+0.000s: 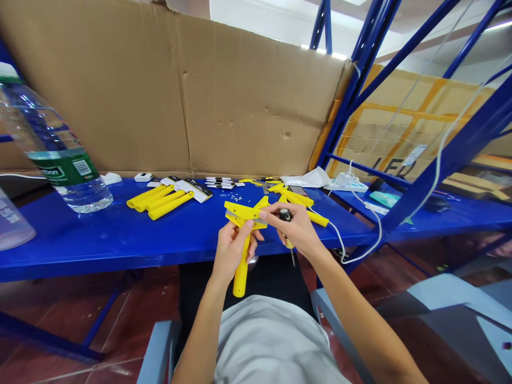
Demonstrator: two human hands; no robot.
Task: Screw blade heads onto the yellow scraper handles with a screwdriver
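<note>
My left hand [231, 249] is closed around a yellow scraper [240, 274], just below its wide head, with the tube handle pointing down toward my lap. A grey blade strip shows between the yellow plates of the head. My right hand [300, 228] keeps a screwdriver [285, 215] tucked in its palm, the dark handle end up and the thin shaft pointing down. Its thumb and forefinger pinch the right end of the scraper head at the same time. Several tiny screws [237, 199] lie scattered on the table just beyond the head.
On the blue table [120, 240], several yellow tubes [170, 205] lie left, beside packaged blades [199, 189]. More yellow scraper parts [296, 197] lie right, near a power strip [348, 184] with a white cable. A water bottle [76, 170] stands left; cardboard [248, 96] walls the back.
</note>
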